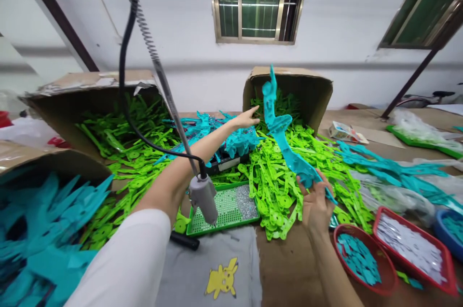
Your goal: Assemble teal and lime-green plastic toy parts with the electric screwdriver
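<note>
My right hand (317,203) grips the lower end of a long, curved teal plastic part (284,140), which stands up at a slant over the green pieces. My left hand (248,118) stretches far forward with its index finger out, and nothing shows in it. Just below that hand lies a heap of teal plastic parts (240,143) on a dark tray. Bright green flat plastic pieces (277,186) are piled between my two hands. A grey electric screwdriver (204,201) hangs in front of my left forearm.
A green basket (191,227) holds small screws. Cardboard boxes (321,92) of green pieces stand at the back; teal parts (47,234) fill the left side. At right are a red bowl (388,280) and a red tray (450,273). A grey cloth (188,273) lies in front.
</note>
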`<control>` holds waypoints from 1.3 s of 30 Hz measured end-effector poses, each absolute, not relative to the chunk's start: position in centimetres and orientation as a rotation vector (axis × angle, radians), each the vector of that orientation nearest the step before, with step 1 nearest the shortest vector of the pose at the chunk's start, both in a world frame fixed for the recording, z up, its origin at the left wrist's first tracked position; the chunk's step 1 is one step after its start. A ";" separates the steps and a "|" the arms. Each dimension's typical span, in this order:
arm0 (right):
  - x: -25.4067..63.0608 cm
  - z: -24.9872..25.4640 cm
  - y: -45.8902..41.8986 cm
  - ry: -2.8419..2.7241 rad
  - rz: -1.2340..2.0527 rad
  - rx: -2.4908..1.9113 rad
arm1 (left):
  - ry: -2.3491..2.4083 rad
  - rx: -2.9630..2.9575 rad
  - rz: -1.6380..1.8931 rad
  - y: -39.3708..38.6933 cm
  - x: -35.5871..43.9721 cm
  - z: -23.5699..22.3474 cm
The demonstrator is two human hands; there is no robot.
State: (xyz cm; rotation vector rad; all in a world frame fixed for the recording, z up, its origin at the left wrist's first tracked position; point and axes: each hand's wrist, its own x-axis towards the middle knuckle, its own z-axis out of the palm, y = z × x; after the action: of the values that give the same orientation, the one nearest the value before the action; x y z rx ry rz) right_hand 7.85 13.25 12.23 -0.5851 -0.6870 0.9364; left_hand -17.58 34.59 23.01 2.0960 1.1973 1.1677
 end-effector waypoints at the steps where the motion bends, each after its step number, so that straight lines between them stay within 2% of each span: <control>1: 7.6 12.1 14.2 -0.677 0.885 -0.613 | 1.253 2.110 1.136 34.4 -18.1 22.6; 6: 9.4 13.8 17.8 -0.511 0.328 -0.579 | 1.410 2.112 1.088 33.6 -20.8 20.8; 9: 11.1 15.2 19.0 -0.468 0.206 -0.579 | 1.462 2.109 1.071 33.2 -22.3 20.4; 13: 11.3 15.6 17.8 -0.505 0.196 -0.598 | 1.559 2.078 1.115 31.9 -24.7 19.9; 19: 9.3 15.8 11.1 -0.579 0.269 -0.437 | 1.671 2.111 1.184 27.9 -27.3 19.9; 23: 8.6 17.4 7.0 -0.574 0.458 -0.373 | 1.448 2.491 1.002 25.8 -25.6 21.0; 26: 8.3 18.5 4.8 -0.558 0.596 -0.407 | 1.327 2.511 0.980 25.2 -24.4 21.8; 28: 8.5 18.8 3.5 -0.503 0.630 -0.430 | 1.403 2.302 1.193 24.8 -24.6 22.2; 32: 9.6 16.9 1.1 -0.426 0.719 -0.514 | 1.613 1.640 1.872 21.6 -26.2 22.5; 36: 10.2 13.0 -0.6 -0.352 0.884 -0.589 | 1.492 1.300 2.589 12.5 -23.8 21.9; 39: 10.4 10.2 -1.6 -0.337 0.983 -0.643 | 1.322 1.407 2.755 3.9 -18.3 19.9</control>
State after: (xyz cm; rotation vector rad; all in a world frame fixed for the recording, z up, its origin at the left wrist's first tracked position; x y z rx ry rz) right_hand 10.39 -1.60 10.25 -0.6432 -0.3368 0.9828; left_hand -18.31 3.86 19.91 1.4071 1.3221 2.7554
